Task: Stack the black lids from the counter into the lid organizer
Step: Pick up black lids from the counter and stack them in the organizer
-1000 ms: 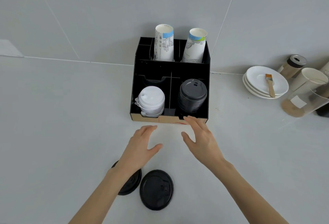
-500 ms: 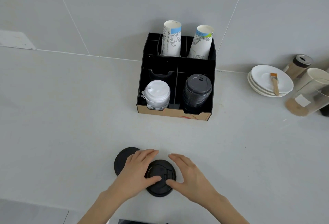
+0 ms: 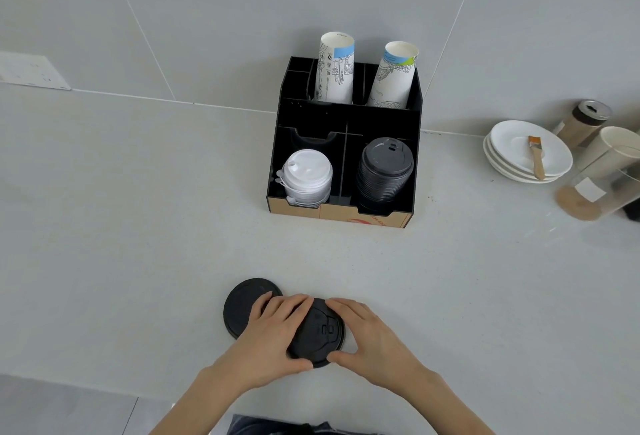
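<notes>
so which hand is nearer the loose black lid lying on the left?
Left. The left hand overlaps that lid, fingers over its right edge; the right hand sits beyond the second black lid, which both hands grip.

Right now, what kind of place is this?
Probably a café service counter: a lid organizer holding a black lid stack, white lids and paper cups, with stacked saucers nearby.

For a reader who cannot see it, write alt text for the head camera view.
Both hands, left hand and right hand, grip a black lid on a grey counter, with a second lid lying to its left. Further back, an organizer holds white lids, black lids and paper cups.
</notes>
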Tool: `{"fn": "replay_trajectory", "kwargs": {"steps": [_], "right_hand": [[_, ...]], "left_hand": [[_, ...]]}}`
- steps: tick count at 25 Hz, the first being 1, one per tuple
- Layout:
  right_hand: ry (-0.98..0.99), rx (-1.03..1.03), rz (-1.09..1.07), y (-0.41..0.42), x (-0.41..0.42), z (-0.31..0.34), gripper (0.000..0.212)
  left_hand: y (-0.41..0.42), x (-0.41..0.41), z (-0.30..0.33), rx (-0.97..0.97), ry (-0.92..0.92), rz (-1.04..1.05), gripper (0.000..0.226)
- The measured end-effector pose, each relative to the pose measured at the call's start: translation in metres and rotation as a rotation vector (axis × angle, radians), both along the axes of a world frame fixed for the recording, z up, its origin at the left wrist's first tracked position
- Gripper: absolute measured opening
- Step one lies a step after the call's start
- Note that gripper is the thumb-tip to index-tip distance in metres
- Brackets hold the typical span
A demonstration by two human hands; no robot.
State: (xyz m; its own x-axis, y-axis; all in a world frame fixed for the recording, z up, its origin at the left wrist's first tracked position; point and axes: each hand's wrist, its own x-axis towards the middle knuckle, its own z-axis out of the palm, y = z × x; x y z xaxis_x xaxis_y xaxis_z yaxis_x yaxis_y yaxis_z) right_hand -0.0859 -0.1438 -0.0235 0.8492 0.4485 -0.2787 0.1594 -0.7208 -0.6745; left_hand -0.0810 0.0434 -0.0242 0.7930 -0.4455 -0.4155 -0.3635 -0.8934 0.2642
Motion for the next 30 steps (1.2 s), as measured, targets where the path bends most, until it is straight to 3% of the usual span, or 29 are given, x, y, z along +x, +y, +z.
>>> {"fn": "replay_trajectory", "kwargs": {"steps": [3, 6, 10, 16, 20, 30], "right_hand": [[0.009, 0.033, -0.028, -0.002, 0.001, 0.002, 0.066], [-0.028, 0.070, -0.087, -0.004, 0.005, 0.004, 0.060], [-0.112, 0.123, -0.206, -0.010, 0.015, 0.013, 0.049], [-0.221, 0.165, -0.311, -0.014, 0.026, 0.031, 0.045], [-0.241, 0.170, -0.347, -0.012, 0.028, 0.035, 0.046], [-0.315, 0.189, -0.397, -0.023, 0.049, 0.051, 0.047]], "left_hand": [[-0.001, 0.002, 0.001, -0.045, -0.042, 0.020, 0.078], [-0.004, 0.008, 0.004, -0.165, -0.102, 0.085, 0.092], [-0.010, 0.021, 0.014, -0.250, -0.024, 0.197, 0.101], [-0.029, 0.039, 0.028, -0.357, -0.148, 0.326, 0.078], [-0.040, 0.045, 0.036, -0.398, -0.219, 0.398, 0.074], [-0.044, 0.062, 0.049, -0.503, -0.212, 0.329, 0.067]]}}
